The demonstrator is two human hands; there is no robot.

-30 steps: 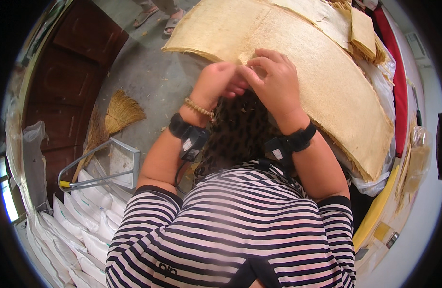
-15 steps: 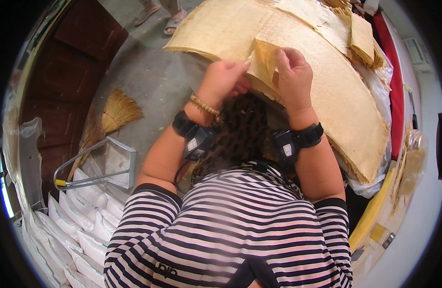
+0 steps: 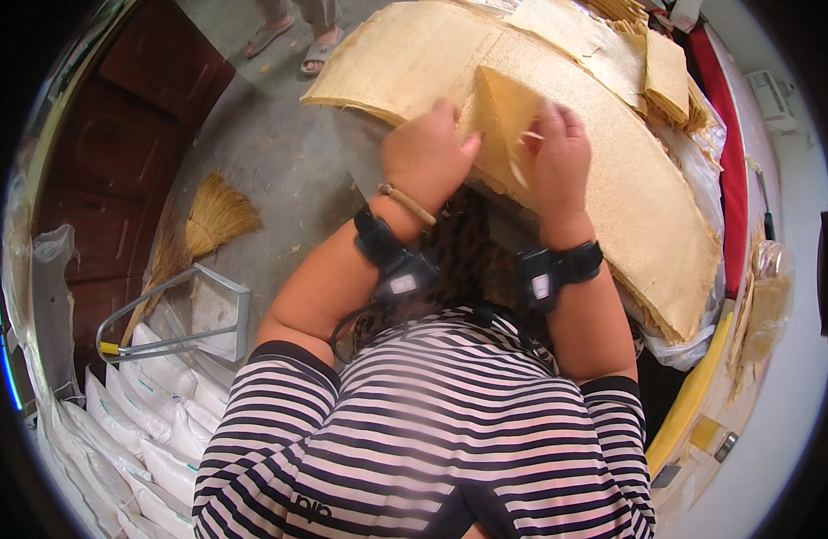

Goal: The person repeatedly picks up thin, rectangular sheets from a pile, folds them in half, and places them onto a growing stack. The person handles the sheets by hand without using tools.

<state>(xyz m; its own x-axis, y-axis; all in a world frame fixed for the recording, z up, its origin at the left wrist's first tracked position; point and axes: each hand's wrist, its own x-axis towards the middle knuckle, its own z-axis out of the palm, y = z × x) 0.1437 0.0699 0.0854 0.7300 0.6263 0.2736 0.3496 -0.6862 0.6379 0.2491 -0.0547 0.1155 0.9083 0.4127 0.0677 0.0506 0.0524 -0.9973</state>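
A small tan sheet piece (image 3: pixel 506 115) stands lifted off a big stack of thin tan sheets (image 3: pixel 647 216). My left hand (image 3: pixel 427 154) grips its left edge. My right hand (image 3: pixel 557 162) holds its right side with fingers curled over it. Both wrists carry black bands with small devices. My striped shirt fills the lower part of the view.
Smaller tan sheets (image 3: pixel 667 74) lie piled at the far end of the stack. A straw broom (image 3: pixel 203 225) and a metal frame (image 3: pixel 218 310) lie on the concrete floor to the left. White sacks (image 3: pixel 135 422) sit at lower left. Another person's sandalled feet (image 3: pixel 308 49) stand at the top.
Both hands have moved from close to my body out over the stack, and the small tan sheet piece has come up off it between them.
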